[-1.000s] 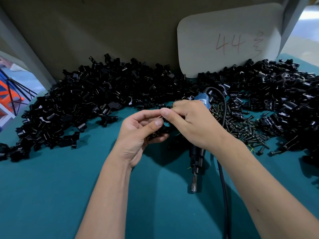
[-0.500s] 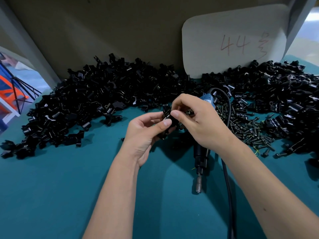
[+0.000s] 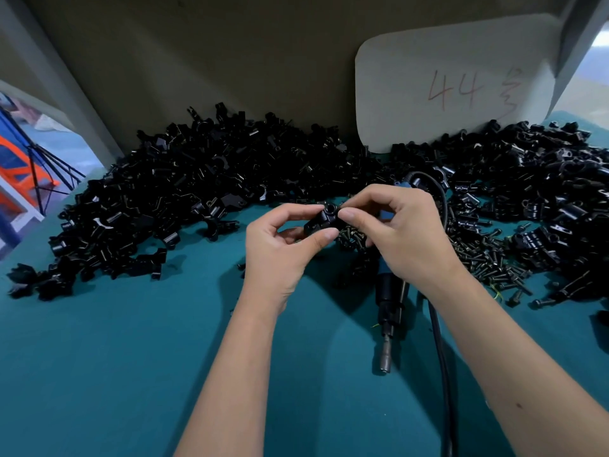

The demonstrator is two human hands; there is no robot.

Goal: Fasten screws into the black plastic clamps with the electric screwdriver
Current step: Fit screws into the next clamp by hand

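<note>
Factory assembly bench: heaped black clamps (image 3: 204, 179), loose screws (image 3: 484, 258).

Two bare forearms, entering from the lower edge. No sleeves, gloves, watch, rings or bands in view. Left hand (image 3: 280, 249): short trimmed nails, thumbnail plainly visible. Right hand (image 3: 405, 235): short trimmed nails, knuckles and tendons showing across the back. Right forearm (image 3: 514, 367): one small dark mole on the upper side. Left forearm (image 3: 237, 374): unmarked.
</note>
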